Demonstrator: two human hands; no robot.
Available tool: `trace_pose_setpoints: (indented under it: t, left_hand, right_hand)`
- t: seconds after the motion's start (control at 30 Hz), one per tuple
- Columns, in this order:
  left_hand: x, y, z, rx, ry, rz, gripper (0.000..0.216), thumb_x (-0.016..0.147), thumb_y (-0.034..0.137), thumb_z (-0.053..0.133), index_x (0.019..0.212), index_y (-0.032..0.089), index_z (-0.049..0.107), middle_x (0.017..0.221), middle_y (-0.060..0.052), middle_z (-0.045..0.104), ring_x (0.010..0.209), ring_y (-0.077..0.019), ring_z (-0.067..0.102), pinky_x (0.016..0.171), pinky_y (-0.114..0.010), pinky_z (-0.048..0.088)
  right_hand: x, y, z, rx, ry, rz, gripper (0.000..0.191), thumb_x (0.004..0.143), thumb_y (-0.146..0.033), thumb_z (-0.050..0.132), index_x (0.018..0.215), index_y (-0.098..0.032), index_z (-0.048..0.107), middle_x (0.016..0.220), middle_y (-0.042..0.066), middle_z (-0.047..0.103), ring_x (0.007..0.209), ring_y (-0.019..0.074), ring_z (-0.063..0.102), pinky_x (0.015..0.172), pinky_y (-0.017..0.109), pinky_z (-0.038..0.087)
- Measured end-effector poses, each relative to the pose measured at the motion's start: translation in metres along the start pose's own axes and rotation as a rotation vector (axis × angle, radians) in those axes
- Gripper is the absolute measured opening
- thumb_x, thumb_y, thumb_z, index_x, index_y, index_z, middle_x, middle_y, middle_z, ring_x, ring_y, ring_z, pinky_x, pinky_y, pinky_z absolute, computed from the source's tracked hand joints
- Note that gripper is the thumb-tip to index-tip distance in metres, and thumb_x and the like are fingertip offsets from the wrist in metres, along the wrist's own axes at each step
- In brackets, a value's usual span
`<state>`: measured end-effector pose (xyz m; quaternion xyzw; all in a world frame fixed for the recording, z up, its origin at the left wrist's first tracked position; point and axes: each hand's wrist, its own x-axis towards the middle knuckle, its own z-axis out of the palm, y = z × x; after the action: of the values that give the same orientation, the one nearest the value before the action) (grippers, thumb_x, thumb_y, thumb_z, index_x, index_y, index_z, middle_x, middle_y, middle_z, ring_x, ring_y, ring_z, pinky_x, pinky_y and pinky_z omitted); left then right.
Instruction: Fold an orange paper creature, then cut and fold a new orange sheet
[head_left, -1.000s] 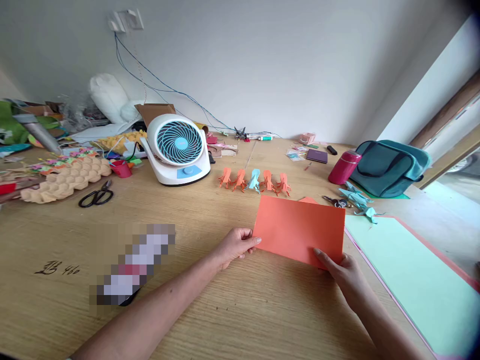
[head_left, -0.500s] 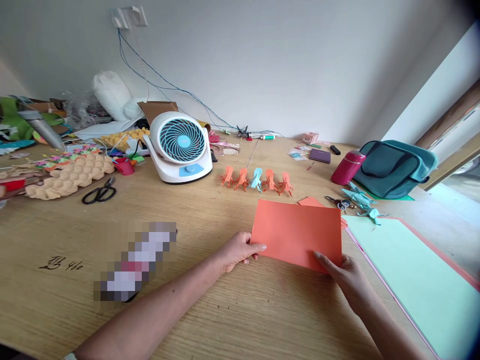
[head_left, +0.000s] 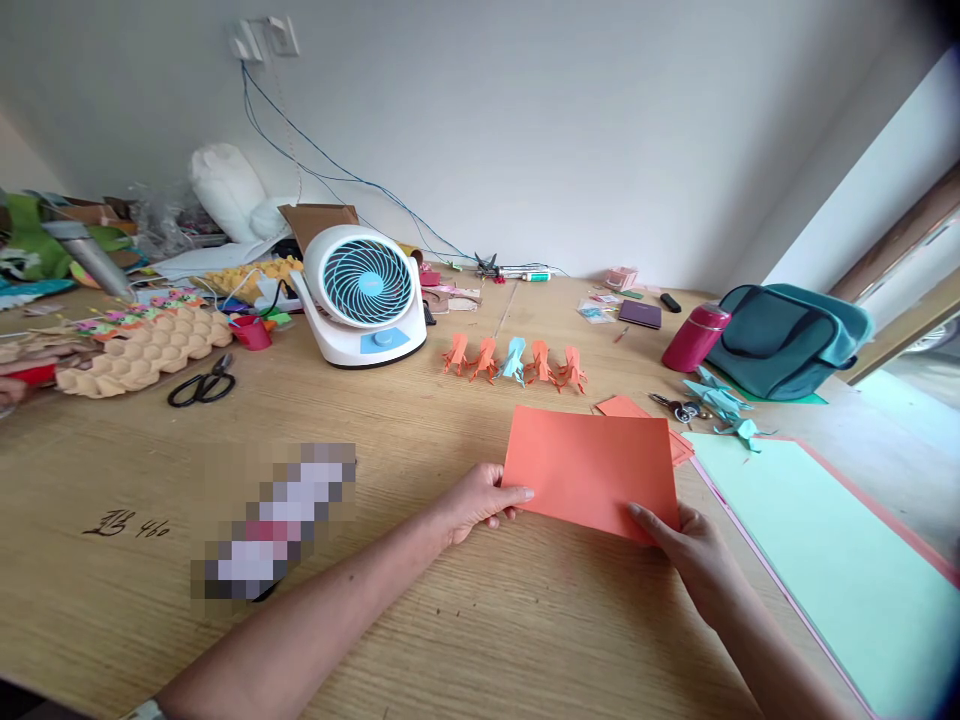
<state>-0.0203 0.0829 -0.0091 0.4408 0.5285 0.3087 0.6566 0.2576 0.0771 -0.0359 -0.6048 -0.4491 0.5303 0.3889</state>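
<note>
An orange sheet of paper (head_left: 589, 465) is held up between both hands, just above the wooden table, its far edge tilted up. My left hand (head_left: 484, 500) pinches its left edge, thumb on top. My right hand (head_left: 679, 535) grips the lower right corner, thumb on the face and the other fingers behind. Beyond the sheet stands a row of folded paper figures (head_left: 514, 360), several orange and one light blue. More orange paper (head_left: 624, 406) lies partly hidden behind the held sheet.
At right lie large pale green sheets (head_left: 817, 530), blue-green folded figures (head_left: 716, 395), keys (head_left: 682, 410), a pink bottle (head_left: 696, 336) and a teal bag (head_left: 787, 340). Leftward are a white fan (head_left: 367, 290), scissors (head_left: 202, 385), an egg tray (head_left: 150, 350) and another person's hand (head_left: 15, 385).
The orange sheet's right side has shifted slightly left and tilted, showing more of the paper behind it. Both hands keep their hold. At far left, the other person's hand has moved.
</note>
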Motion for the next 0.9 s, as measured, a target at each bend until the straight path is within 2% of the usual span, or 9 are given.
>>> trace_pose_setpoints:
  t: [0.13,0.23,0.4,0.63,0.73,0.83,0.9]
  left_hand:
    - [0.0012,-0.0014,-0.0005,-0.003,-0.007,0.006,0.033,0.060,0.036,0.075,0.079,0.013,0.062,0.066,0.002,0.054,0.055,-0.0064,0.044,0.044,-0.020,0.021]
    - [0.0027,-0.0031,-0.0006,-0.003,0.001,0.012,0.032,0.059,0.036,0.076,0.076,0.013,0.061,0.063,0.002,0.053,0.054,-0.0066,0.044,0.044,-0.020,0.021]
    - [0.0062,-0.0061,0.0005,-0.005,0.038,0.039,0.034,0.057,0.037,0.075,0.078,0.013,0.062,0.060,0.003,0.052,0.053,-0.0068,0.044,0.043,-0.019,0.022]
    - [0.0064,-0.0081,0.0026,-0.028,0.092,0.074,0.033,0.056,0.036,0.076,0.073,0.013,0.060,0.062,0.003,0.053,0.053,-0.0061,0.044,0.043,-0.018,0.022]
    - [0.0042,-0.0064,0.0032,-0.043,0.084,0.091,0.032,0.058,0.035,0.077,0.072,0.013,0.059,0.063,0.002,0.054,0.053,-0.0050,0.042,0.042,-0.017,0.020]
    - [0.0043,-0.0049,0.0026,-0.060,0.075,0.086,0.033,0.058,0.035,0.079,0.070,0.014,0.057,0.060,0.003,0.052,0.052,-0.0050,0.040,0.042,-0.017,0.019]
    - [0.0056,-0.0045,0.0014,-0.078,0.070,0.080,0.035,0.057,0.036,0.080,0.070,0.014,0.056,0.059,0.004,0.051,0.052,-0.0049,0.039,0.042,-0.017,0.018]
  right_hand:
    - [0.0003,0.0005,0.0010,0.039,-0.007,-0.014,0.049,0.070,-0.052,0.078,0.102,-0.016,0.071,0.099,0.012,0.076,0.088,0.0279,0.070,0.067,0.031,0.056]
    - [0.0010,0.0011,0.0014,0.059,0.006,-0.021,0.049,0.070,-0.052,0.078,0.103,-0.016,0.071,0.101,0.012,0.075,0.088,0.0281,0.071,0.066,0.032,0.056]
    - [0.0030,0.0017,0.0029,0.142,0.001,-0.092,0.046,0.071,-0.050,0.077,0.103,-0.019,0.070,0.099,0.009,0.076,0.081,0.0249,0.071,0.061,0.029,0.055]
    - [-0.0013,-0.0031,0.0056,0.156,0.088,-0.227,0.038,0.073,-0.048,0.074,0.096,-0.019,0.067,0.086,0.006,0.074,0.063,0.0183,0.065,0.051,0.027,0.050]
    - [-0.0022,-0.0035,0.0058,0.134,0.124,-0.287,0.043,0.075,-0.049,0.071,0.107,-0.021,0.063,0.084,0.002,0.071,0.064,0.0157,0.062,0.056,0.027,0.050]
    - [-0.0037,-0.0052,0.0053,0.083,0.176,-0.368,0.055,0.079,-0.048,0.069,0.126,-0.025,0.053,0.069,-0.004,0.062,0.060,0.0138,0.057,0.059,0.027,0.049]
    - [-0.0063,-0.0081,0.0045,0.038,0.182,-0.424,0.054,0.083,-0.046,0.064,0.132,-0.027,0.050,0.066,-0.006,0.058,0.060,0.0130,0.055,0.061,0.027,0.048]
